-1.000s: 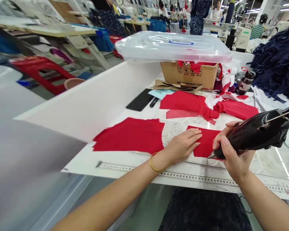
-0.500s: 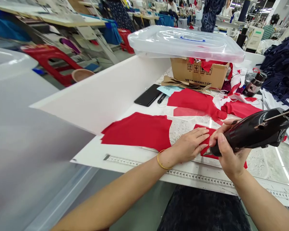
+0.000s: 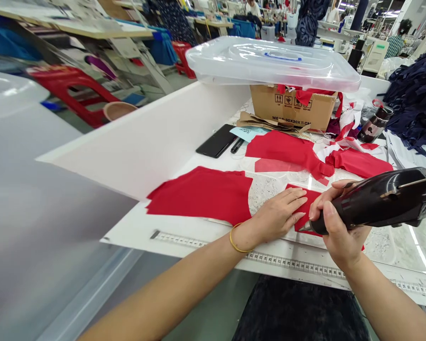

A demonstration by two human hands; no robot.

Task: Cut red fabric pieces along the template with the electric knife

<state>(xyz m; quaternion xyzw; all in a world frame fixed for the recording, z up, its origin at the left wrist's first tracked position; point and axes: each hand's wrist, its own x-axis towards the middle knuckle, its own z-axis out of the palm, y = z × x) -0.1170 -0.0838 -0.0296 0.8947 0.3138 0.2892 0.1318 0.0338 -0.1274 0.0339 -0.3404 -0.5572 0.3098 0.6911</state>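
My left hand, a yellow bangle at its wrist, lies flat with fingers stretched over the left edge of a small red fabric piece. In my right hand is a black handheld power tool with a tapered metal tip and a cord at its rear. The tip points left and down at the lower part of the red piece, close to my left fingertips; whether it touches the cloth I cannot tell. My right fingers wrap round the tool's front end. A larger red fabric panel lies left of my left hand.
A tape measure runs along the table's front edge. Behind the work are a phone, more red cloth, and a cardboard box under a clear plastic lid. A bottle and dark strips are right.
The black tool's rear end has swung slightly down and to the right, while its tip stays near the same place. My left hand has hardly moved. The view has shifted slightly.
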